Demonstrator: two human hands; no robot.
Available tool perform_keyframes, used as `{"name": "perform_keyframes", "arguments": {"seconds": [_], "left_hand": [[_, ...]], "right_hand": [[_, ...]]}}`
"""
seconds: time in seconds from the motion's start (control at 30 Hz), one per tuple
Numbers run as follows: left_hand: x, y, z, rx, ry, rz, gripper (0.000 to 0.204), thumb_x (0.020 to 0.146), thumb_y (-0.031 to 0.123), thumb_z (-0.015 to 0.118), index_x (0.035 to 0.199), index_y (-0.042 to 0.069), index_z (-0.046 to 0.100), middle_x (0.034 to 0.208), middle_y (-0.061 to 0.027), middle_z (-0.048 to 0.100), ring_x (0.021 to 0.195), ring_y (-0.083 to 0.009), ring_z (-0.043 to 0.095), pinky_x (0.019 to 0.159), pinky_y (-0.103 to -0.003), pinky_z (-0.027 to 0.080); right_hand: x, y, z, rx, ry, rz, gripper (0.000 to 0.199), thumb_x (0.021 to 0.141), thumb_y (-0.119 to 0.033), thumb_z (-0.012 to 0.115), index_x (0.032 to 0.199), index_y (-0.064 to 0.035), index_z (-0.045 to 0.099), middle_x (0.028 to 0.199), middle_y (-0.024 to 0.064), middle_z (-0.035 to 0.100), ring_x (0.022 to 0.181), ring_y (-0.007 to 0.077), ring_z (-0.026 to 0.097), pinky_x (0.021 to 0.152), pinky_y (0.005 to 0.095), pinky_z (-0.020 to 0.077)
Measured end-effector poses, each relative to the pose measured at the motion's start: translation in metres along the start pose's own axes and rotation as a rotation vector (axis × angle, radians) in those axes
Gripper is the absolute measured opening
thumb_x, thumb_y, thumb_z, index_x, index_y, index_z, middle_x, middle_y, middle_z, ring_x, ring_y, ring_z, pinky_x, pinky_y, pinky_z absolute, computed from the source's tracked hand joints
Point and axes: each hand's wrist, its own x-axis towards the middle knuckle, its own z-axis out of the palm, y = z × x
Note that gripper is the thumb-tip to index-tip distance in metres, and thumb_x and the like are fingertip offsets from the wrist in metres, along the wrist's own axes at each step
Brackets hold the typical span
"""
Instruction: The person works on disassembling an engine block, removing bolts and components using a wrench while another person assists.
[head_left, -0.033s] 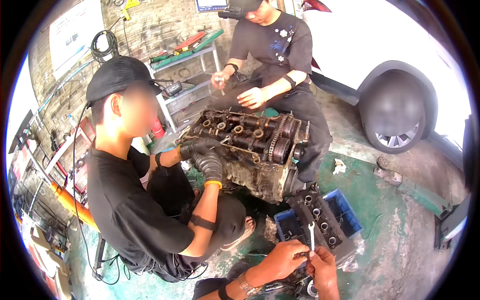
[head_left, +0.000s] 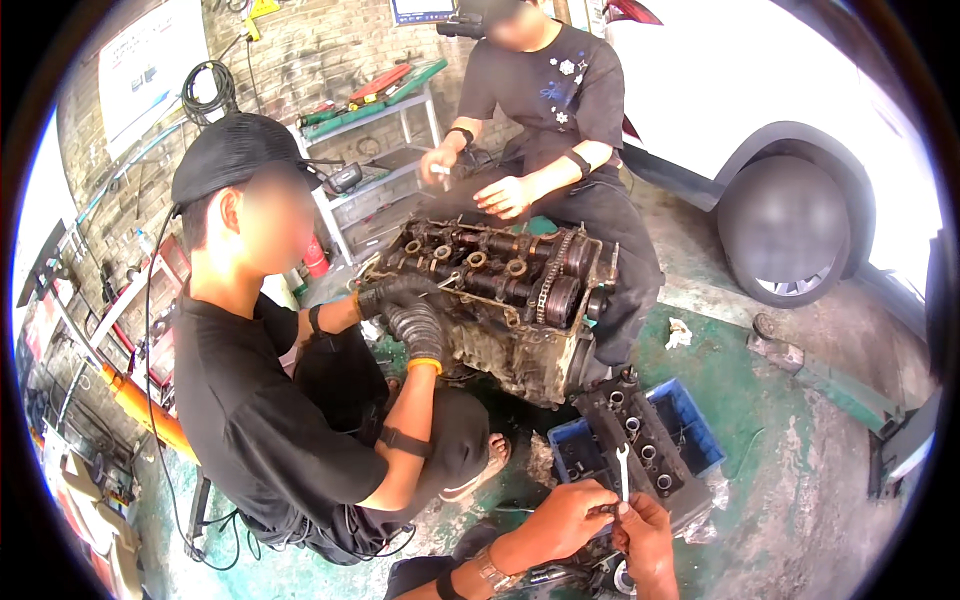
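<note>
At the bottom of the view, my left hand [head_left: 572, 518] and my right hand [head_left: 646, 532] meet in front of me. A silver open-end wrench [head_left: 625, 468] rises upright from between my right thumb and fingers, its jaw pointing up. My left fingers are pinched around a small dark part [head_left: 604, 509] that I cannot make out, close beside the wrench. Just beyond my hands, a dark engine valve cover [head_left: 630, 425] with several round openings lies across a blue plastic crate [head_left: 712, 452].
A greasy engine [head_left: 500, 335] with exposed camshafts and timing chain stands ahead. A gloved co-worker [head_left: 290, 400] crouches left, holding a wrench to it. Another person [head_left: 545, 100] sits behind it. A white car [head_left: 740, 70], a lift arm [head_left: 825, 380] and a tool cart [head_left: 375, 110] surround the area.
My hands and the wrench look unmoved. The co-worker behind the engine has shifted one hand and the head slightly.
</note>
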Motion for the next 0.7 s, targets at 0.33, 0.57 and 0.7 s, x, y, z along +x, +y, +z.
{"name": "perform_keyframes", "arguments": {"seconds": [0.33, 0.57, 0.7], "left_hand": [[0.0002, 0.0012, 0.0005, -0.015, 0.003, -0.006, 0.024, 0.080, 0.007, 0.065, 0.102, -0.003, 0.063, 0.091, -0.0172, 0.062, 0.084, -0.0335, 0.061, 0.073, -0.036, 0.049], [0.0019, 0.0004, 0.0002, -0.007, 0.013, 0.014, 0.023, 0.080, 0.007, 0.065, 0.100, -0.003, 0.062, 0.089, -0.0164, 0.061, 0.081, -0.0329, 0.061, 0.071, -0.036, 0.049], [0.0017, 0.0003, 0.0000, -0.025, 0.001, 0.006, 0.020, 0.080, 0.007, 0.064, 0.098, -0.002, 0.062, 0.086, -0.0161, 0.060, 0.079, -0.0329, 0.061, 0.069, -0.037, 0.048]], "right_hand": [[0.0006, 0.0006, -0.0009, 0.014, 0.004, 0.012, 0.018, 0.089, -0.017, 0.063, 0.086, -0.0012, 0.055, 0.061, 0.0000, 0.052, 0.046, 0.0049, 0.042, 0.041, 0.0193, 0.0329], [0.0019, -0.0002, -0.0002, -0.006, -0.002, -0.001, 0.015, 0.089, -0.014, 0.061, 0.087, -0.0007, 0.055, 0.060, 0.0001, 0.051, 0.046, 0.0052, 0.042, 0.042, 0.0197, 0.0333], [0.0010, -0.0008, 0.0007, -0.008, 0.008, 0.005, 0.014, 0.089, -0.013, 0.060, 0.087, -0.0004, 0.055, 0.061, 0.0002, 0.052, 0.047, 0.0055, 0.043, 0.042, 0.0199, 0.0336]]}}
